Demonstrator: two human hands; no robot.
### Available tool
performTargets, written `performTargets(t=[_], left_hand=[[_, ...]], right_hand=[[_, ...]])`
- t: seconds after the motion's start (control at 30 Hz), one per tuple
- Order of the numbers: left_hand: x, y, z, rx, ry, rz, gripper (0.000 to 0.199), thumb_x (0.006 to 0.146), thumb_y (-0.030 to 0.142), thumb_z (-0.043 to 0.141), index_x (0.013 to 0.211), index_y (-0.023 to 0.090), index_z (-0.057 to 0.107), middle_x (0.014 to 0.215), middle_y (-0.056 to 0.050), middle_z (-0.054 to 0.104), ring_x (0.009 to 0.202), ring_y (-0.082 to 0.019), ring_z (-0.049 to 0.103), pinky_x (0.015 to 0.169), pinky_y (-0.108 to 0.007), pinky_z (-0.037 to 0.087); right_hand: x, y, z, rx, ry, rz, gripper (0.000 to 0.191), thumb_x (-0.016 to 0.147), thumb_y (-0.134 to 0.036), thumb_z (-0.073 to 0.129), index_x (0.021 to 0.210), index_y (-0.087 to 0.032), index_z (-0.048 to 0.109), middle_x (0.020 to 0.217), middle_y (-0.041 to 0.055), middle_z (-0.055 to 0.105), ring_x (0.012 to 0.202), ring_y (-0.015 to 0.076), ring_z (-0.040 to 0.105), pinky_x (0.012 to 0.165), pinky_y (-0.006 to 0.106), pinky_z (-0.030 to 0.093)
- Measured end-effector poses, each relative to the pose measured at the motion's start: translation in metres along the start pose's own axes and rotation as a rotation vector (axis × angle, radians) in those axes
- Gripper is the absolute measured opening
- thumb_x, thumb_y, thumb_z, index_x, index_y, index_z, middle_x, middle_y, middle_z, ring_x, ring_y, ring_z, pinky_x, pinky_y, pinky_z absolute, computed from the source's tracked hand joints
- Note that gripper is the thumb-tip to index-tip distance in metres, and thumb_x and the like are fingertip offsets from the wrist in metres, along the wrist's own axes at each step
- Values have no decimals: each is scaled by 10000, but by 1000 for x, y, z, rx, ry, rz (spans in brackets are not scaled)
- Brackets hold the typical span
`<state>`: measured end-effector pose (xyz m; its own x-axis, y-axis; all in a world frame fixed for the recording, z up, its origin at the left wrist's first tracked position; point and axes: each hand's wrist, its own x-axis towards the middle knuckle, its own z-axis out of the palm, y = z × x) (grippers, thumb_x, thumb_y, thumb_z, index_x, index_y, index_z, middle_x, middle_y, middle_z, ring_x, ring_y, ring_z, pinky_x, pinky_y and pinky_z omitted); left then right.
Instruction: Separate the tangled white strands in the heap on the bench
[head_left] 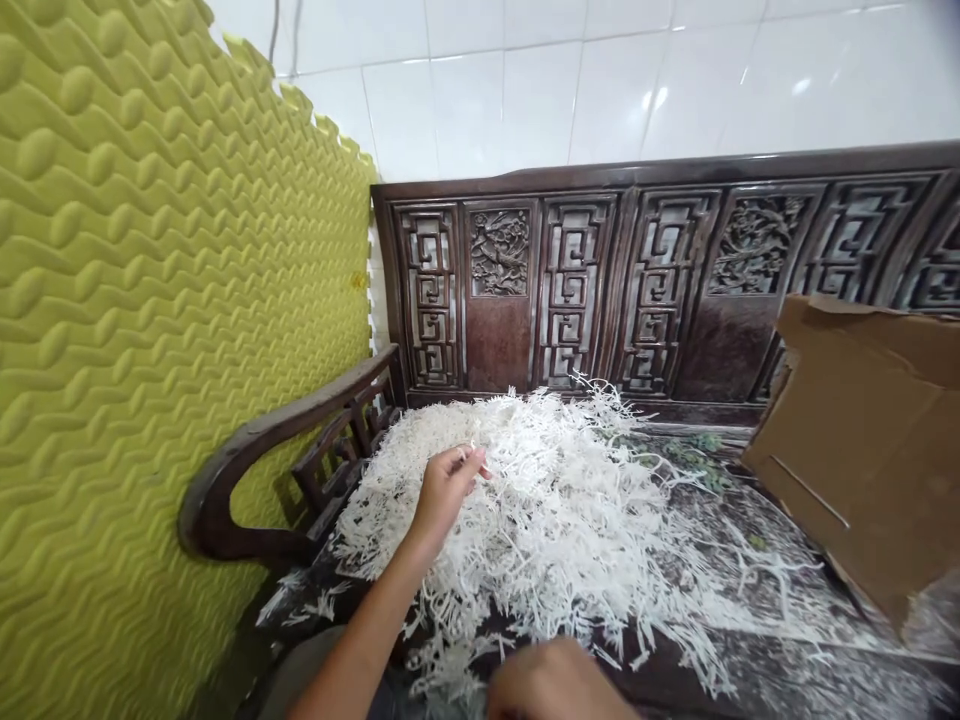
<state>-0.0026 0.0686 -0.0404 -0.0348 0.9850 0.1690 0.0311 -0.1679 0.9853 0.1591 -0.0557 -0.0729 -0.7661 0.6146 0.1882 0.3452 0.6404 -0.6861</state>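
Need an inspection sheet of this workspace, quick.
Surface: dark wooden bench seat, dusted with white fragments.
Job's things: heap of white shredded strips on the seat.
Clutter: brown cardboard sheet propped at the seat's right side.
Grippers: left hand at the strips; right hand at the view's lower edge, over them.
Cables: nothing seen.
Surroundings: carved wooden backrest, curved armrest, yellow-green foam panel, white tiled wall.
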Motion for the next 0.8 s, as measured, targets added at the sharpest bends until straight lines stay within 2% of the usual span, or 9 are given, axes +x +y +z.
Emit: performTargets(t=[0.07, 0.13, 0.2, 0.33, 0.43, 0.5, 0.6, 0.7, 0.8], left_hand=[[-16, 9, 6, -4, -49, -33, 378, 792, 496, 628, 711, 128, 652, 754, -55, 602, 522, -71, 374, 503, -219, 297], [-28, 18, 10, -8, -74, -60, 365, 785, 491, 644, 756, 129, 686, 808, -65, 611, 554, -76, 399, 533, -222, 323], [-38, 27, 12, -27, -121, -85, 352, 797, 482, 637, 818, 137, 702, 883, -71, 617, 575, -75, 403, 569, -229, 344], [-52, 43, 16, -80, -274, -127, 316, 827, 453, 622, 858, 150, 704, 790, -23, 531, 562, -58, 332, 557, -212, 295], [-62, 51, 20, -91, -375, -133, 296, 844, 432, 613, 829, 148, 697, 623, 23, 362, 552, -61, 293, 532, -202, 240], [-68, 54, 23, -88, -435, -124, 290, 860, 419, 597, 810, 147, 684, 588, 28, 349, 545, -62, 307, 532, -203, 242], [-75, 57, 24, -89, -517, -106, 296, 865, 405, 593, 761, 137, 662, 561, 23, 389, 533, -61, 332, 526, -203, 245], [-79, 59, 24, -71, -550, -106, 309, 861, 407, 598, 740, 126, 645, 559, 21, 401, 532, -59, 337, 515, -198, 242], [-79, 58, 23, -39, -498, -114, 323, 863, 431, 583, 760, 129, 632, 563, 26, 396, 524, -57, 327, 508, -193, 242]], right_hand=[[-12, 7, -25, -104, 141, 196, 169, 860, -294, 565, 791, -252, 713, 692, 23, 653, 559, 153, 547, 508, 278, 345], [-23, 6, -50, -139, 322, 318, 296, 856, -370, 579, 1133, -291, 648, 992, 59, 672, 613, 176, 579, 552, 316, 414], [-29, 0, -67, -135, 410, 398, 415, 854, -456, 569, 1238, -297, 569, 1128, 82, 619, 604, 173, 571, 569, 346, 441], [-32, -17, -77, 2, 418, 533, 489, 899, -559, 452, 1321, -310, 464, 1096, 75, 591, 659, 171, 559, 610, 345, 455], [-30, -20, -74, 195, 455, 607, 558, 901, -620, 396, 1381, -335, 395, 847, 37, 589, 614, 163, 510, 578, 312, 433], [-28, -16, -74, 316, 474, 642, 593, 895, -641, 386, 1401, -332, 380, 756, 25, 556, 587, 158, 478, 539, 286, 410], [-23, -8, -75, 432, 487, 627, 593, 875, -630, 448, 1351, -276, 462, 746, 25, 542, 537, 125, 420, 490, 249, 356], [-19, -4, -77, 496, 440, 482, 433, 885, -566, 489, 992, -183, 661, 620, -16, 450, 479, 83, 308, 461, 223, 265], [-17, -6, -77, 491, 463, 365, 413, 908, -497, 490, 738, -158, 653, 565, -39, 373, 477, 72, 268, 467, 228, 219]])
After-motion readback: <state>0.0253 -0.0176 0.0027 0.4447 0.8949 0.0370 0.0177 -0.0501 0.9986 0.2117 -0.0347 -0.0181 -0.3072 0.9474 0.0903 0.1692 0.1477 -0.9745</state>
